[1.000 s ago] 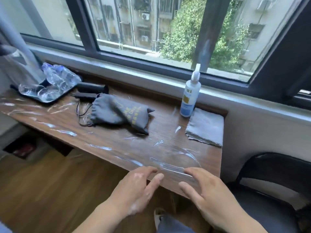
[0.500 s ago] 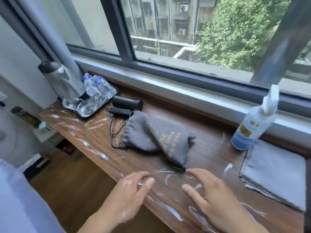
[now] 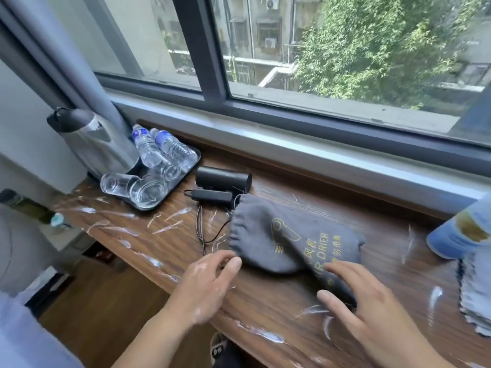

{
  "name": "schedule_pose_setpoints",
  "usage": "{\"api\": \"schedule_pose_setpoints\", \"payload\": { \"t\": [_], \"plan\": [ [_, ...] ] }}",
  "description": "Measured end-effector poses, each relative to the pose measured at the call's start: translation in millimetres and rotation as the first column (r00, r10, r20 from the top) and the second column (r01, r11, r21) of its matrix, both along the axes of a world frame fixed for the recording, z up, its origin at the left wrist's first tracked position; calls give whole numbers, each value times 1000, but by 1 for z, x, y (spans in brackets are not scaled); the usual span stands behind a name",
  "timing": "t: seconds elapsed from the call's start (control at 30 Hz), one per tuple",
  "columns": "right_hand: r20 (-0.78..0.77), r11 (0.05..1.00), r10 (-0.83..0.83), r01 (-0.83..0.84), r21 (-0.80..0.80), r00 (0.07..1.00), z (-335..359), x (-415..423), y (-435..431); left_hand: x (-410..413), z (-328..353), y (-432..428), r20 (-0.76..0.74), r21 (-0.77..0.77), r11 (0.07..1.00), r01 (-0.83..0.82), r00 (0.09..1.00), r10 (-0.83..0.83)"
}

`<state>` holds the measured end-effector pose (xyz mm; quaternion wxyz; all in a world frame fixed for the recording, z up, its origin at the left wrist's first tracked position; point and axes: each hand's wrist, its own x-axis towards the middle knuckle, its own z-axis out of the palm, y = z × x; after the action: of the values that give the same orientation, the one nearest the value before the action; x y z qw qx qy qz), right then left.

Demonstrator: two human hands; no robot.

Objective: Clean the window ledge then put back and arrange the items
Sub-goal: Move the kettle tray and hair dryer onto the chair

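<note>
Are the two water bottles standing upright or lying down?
Lying down. Both water bottles rest on their sides, side by side, in the black tray.

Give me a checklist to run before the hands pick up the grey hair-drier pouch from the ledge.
1. Hands free: ok. The left hand and right hand are open and hold nothing.
2. Hands on the pouch: cannot tell. Both are at its near edge, but contact is unclear.
3. Cord clear of the pouch: cannot tell. It loops by the pouch mouth and its end is hidden.
4. Hair drier out of the way: ok. It lies behind the pouch.
5. Ledge clean: not ok. White streaks mark the wood.
</note>
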<state>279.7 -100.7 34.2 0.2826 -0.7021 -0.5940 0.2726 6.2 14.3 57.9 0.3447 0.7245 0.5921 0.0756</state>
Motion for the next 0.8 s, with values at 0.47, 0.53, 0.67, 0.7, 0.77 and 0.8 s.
{"api": "schedule_pose_setpoints", "payload": {
  "t": [0.47, 0.53, 0.67, 0.7, 0.77, 0.8],
  "plan": [
    [101, 966, -255, 258, -22, 962, 33, -157, 67, -109, 0, 130, 83, -27, 940, 339, 938, -336],
    [99, 959, -273, 278, -52, 957, 34, -165, 69, -108, -2, 136, 99, -34, 929, 367, 927, -363],
    [86, 948, -299, 306, -83, 950, 32, -172, 69, -100, -7, 138, 135, -86, 918, 387, 917, -374],
    [70, 945, -309, 314, -89, 949, 32, -170, 68, -96, -10, 137, 139, -101, 917, 387, 918, -372],
    [48, 930, -361, 363, -62, 931, 30, -158, 64, -83, -15, 135, 151, -120, 913, 390, 916, -371],
    [57, 909, -414, 416, -23, 908, 27, -146, 61, -75, -19, 132, 156, -131, 909, 395, 914, -375]
  ]
}}
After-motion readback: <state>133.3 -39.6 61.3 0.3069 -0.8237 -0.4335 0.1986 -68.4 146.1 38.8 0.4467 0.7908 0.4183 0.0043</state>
